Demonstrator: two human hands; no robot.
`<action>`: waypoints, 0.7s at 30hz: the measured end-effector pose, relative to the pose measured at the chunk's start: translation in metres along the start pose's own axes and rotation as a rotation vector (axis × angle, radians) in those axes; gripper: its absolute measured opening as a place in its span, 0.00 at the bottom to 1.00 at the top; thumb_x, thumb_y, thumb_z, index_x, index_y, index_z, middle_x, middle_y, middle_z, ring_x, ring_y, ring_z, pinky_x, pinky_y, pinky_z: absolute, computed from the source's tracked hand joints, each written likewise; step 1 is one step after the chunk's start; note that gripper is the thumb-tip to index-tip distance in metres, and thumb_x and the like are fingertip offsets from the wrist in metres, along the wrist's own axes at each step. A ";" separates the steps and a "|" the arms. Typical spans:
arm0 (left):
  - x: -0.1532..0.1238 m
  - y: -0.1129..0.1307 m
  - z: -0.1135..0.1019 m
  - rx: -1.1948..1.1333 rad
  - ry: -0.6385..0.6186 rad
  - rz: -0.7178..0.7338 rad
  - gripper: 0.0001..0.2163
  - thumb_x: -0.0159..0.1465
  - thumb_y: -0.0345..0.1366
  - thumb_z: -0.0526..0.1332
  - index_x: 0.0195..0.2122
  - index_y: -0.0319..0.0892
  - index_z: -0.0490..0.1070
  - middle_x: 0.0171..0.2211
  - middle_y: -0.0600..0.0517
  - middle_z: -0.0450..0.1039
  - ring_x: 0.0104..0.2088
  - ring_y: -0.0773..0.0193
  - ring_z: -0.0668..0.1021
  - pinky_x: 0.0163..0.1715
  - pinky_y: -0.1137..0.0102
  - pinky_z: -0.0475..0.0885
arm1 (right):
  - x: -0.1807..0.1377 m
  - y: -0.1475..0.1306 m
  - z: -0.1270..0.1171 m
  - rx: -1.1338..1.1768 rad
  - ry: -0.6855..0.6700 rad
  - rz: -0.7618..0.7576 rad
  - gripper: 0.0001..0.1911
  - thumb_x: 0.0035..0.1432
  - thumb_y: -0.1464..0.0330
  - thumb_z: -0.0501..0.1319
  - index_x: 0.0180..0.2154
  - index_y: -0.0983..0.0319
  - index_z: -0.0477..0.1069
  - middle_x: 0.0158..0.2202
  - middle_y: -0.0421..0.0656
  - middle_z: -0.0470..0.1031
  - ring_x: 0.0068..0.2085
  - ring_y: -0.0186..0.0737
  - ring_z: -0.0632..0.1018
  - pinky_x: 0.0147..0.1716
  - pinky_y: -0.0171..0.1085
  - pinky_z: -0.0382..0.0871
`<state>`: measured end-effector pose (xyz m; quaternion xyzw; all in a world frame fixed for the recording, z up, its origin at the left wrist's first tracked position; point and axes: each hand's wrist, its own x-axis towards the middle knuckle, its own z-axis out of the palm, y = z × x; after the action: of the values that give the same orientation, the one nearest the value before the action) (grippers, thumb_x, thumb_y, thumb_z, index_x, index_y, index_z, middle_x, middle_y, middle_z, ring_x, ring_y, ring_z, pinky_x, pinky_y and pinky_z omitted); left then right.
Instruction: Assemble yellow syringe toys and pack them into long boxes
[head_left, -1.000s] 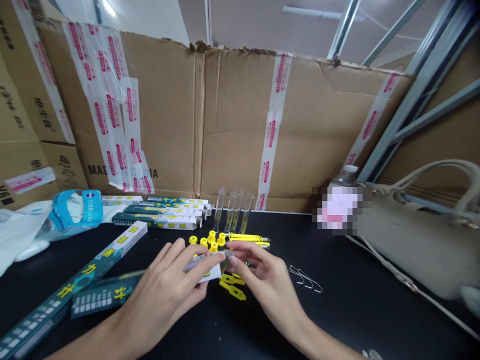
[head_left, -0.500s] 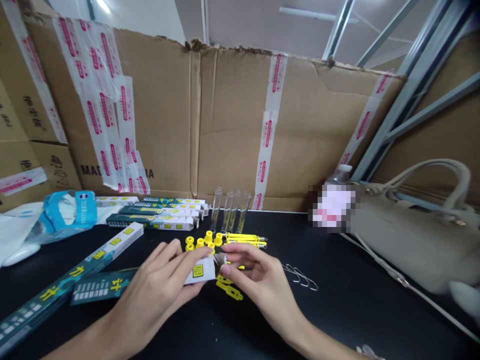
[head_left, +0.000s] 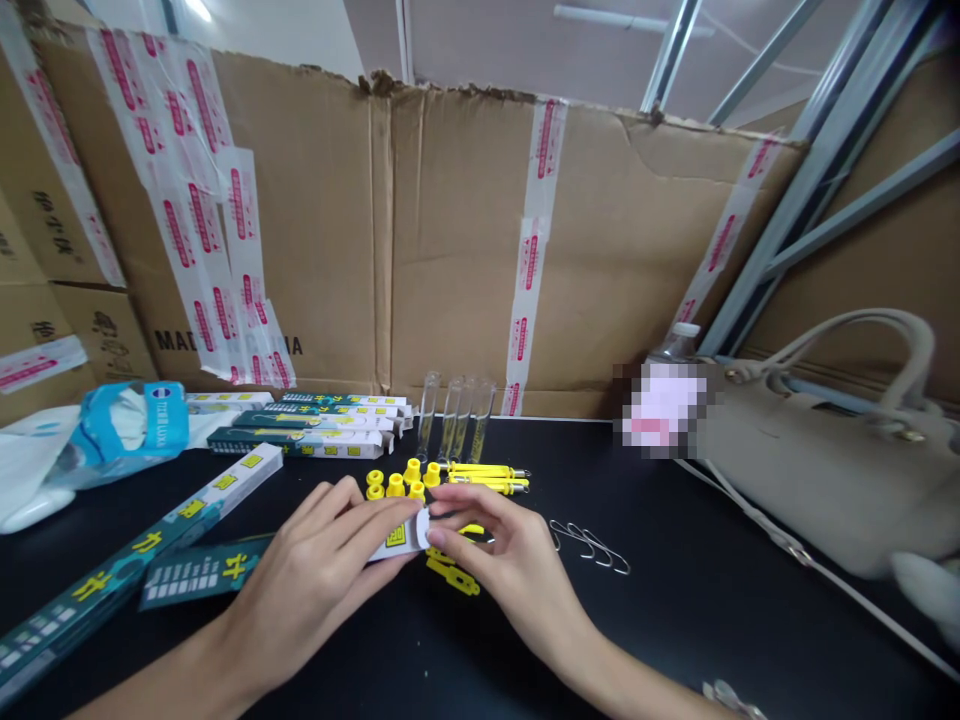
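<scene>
My left hand (head_left: 319, 560) is closed around a long, thin green-and-white cardboard box (head_left: 206, 578), which slants across the table under my palm. At its white right end, the thumb and fingers of my right hand (head_left: 517, 555) pinch the end flap, which lies over the opening. Just behind my fingers stand several yellow plastic caps (head_left: 395, 485). Beside them lie yellow rods with metal ends (head_left: 491, 472). Flat yellow plastic tabs (head_left: 454, 577) are partly hidden below my right hand. Several thin wire hooks (head_left: 596, 548) rest right of it.
Several clear tubes (head_left: 454, 425) stand at the back. Left of them lie several similar boxes (head_left: 300, 440), and another long box (head_left: 135, 565) slants at the left. A blue tissue pack (head_left: 135, 430), a blurred-out bottle (head_left: 667, 400), a beige handbag (head_left: 817, 460) and a cardboard wall (head_left: 457, 250) surround the black table.
The box's end flap stood partly open and now lies folded over the end, with my right fingers against it. My view has shifted slightly.
</scene>
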<state>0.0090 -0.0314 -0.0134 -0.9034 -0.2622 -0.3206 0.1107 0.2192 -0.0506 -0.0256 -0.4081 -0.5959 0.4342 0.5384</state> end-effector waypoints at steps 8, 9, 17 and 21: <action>0.002 0.002 -0.003 -0.015 0.042 0.023 0.15 0.69 0.31 0.60 0.56 0.39 0.68 0.43 0.49 0.78 0.39 0.58 0.72 0.38 0.64 0.69 | 0.002 -0.005 -0.003 0.011 -0.032 0.046 0.16 0.49 0.61 0.73 0.40 0.61 0.79 0.40 0.45 0.82 0.41 0.43 0.81 0.41 0.38 0.78; 0.002 0.002 -0.002 -0.017 0.046 0.014 0.15 0.69 0.31 0.61 0.56 0.39 0.68 0.42 0.49 0.78 0.39 0.58 0.72 0.37 0.65 0.69 | 0.003 -0.005 -0.003 0.004 -0.028 0.058 0.16 0.49 0.61 0.73 0.39 0.61 0.79 0.40 0.44 0.82 0.40 0.43 0.82 0.41 0.38 0.78; 0.001 0.000 0.000 0.003 0.082 -0.034 0.14 0.68 0.32 0.62 0.55 0.40 0.71 0.35 0.49 0.77 0.37 0.58 0.74 0.35 0.65 0.71 | 0.008 -0.008 -0.005 0.162 -0.027 0.195 0.22 0.41 0.60 0.76 0.39 0.63 0.79 0.38 0.45 0.83 0.41 0.45 0.82 0.43 0.40 0.77; 0.000 0.001 0.001 0.013 0.092 -0.022 0.14 0.69 0.33 0.61 0.54 0.39 0.71 0.37 0.48 0.77 0.37 0.58 0.75 0.34 0.65 0.71 | 0.006 -0.004 -0.004 0.133 -0.006 0.186 0.18 0.41 0.61 0.77 0.33 0.62 0.78 0.33 0.42 0.82 0.36 0.42 0.82 0.40 0.38 0.76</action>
<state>0.0101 -0.0321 -0.0137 -0.8841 -0.2688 -0.3614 0.1248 0.2222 -0.0455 -0.0193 -0.4238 -0.5269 0.5221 0.5198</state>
